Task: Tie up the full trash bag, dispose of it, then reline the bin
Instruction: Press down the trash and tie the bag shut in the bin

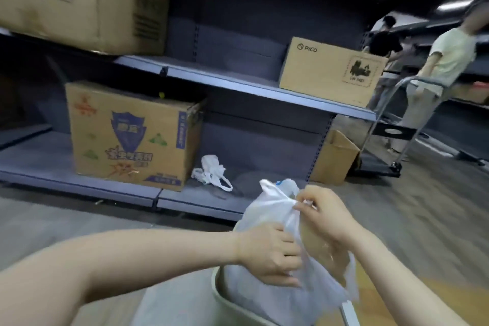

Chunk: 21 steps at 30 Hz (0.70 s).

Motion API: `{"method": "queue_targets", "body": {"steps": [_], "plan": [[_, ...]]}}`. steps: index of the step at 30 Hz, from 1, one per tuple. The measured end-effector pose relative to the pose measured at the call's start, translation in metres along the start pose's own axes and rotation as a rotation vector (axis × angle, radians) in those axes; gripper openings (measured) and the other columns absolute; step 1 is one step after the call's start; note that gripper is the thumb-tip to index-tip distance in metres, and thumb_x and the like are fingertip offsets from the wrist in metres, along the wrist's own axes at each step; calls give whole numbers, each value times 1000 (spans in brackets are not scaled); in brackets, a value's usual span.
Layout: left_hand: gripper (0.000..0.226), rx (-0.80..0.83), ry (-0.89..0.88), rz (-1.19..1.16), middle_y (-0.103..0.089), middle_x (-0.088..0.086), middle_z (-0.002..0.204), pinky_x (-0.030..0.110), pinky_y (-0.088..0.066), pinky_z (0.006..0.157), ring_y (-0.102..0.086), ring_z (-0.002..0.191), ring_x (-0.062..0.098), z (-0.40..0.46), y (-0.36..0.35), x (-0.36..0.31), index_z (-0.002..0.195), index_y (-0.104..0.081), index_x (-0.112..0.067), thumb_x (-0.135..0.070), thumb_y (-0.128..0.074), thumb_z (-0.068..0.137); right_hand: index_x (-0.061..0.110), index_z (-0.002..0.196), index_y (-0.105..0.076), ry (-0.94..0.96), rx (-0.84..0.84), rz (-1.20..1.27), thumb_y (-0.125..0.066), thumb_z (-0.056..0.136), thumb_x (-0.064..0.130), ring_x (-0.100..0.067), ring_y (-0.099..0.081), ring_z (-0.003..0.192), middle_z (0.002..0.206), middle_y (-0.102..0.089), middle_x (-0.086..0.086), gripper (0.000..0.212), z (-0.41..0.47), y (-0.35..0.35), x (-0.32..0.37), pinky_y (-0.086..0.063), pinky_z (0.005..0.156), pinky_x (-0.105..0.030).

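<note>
A full white translucent trash bag (267, 296) stands partly inside a pale bin (227, 302) at the bottom centre. Its top is gathered into a twisted neck with a loose handle sticking up. My right hand (322, 212) pinches that gathered neck. Lower on the bag's side, my left hand (272, 254) grips the plastic with curled fingers. A crumpled spare white plastic bag (211, 172) lies on the lowest shelf behind.
Blue-grey metal shelving (238, 82) carries cardboard boxes: a printed one (129, 135) low left, a PICO box (328, 71) mid right, a large one top left. An open box (336, 159) sits on the floor. A trolley (383, 140) and people stand at right.
</note>
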<state>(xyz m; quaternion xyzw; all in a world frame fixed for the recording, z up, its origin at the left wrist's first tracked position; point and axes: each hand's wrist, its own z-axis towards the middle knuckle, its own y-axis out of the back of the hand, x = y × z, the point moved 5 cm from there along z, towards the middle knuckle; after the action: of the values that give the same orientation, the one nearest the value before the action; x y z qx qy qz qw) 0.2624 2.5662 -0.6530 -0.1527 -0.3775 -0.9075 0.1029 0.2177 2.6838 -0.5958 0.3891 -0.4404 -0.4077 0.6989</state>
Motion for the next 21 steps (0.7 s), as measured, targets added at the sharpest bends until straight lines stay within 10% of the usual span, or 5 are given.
{"method": "queue_targets", "body": {"steps": [9, 21], "plan": [[35, 458, -22, 146, -56, -6, 76, 21, -38, 48, -54, 65, 14, -109, -2, -10, 73, -48, -23, -56, -43, 83, 22, 72, -57, 26, -35, -34, -59, 91, 29, -17, -46, 71, 63, -44, 11, 21, 0, 10, 12, -37, 64, -35], [36, 530, 412, 104, -59, -11, 60, 16, -28, 30, -57, 42, 12, -138, -2, -4, 61, -60, -25, -48, -39, 79, 17, 82, -68, -55, 1, -168, -57, 92, 33, -18, -56, 82, 81, -63, 3, 22, 7, 18, 33, -44, 69, -33]]}}
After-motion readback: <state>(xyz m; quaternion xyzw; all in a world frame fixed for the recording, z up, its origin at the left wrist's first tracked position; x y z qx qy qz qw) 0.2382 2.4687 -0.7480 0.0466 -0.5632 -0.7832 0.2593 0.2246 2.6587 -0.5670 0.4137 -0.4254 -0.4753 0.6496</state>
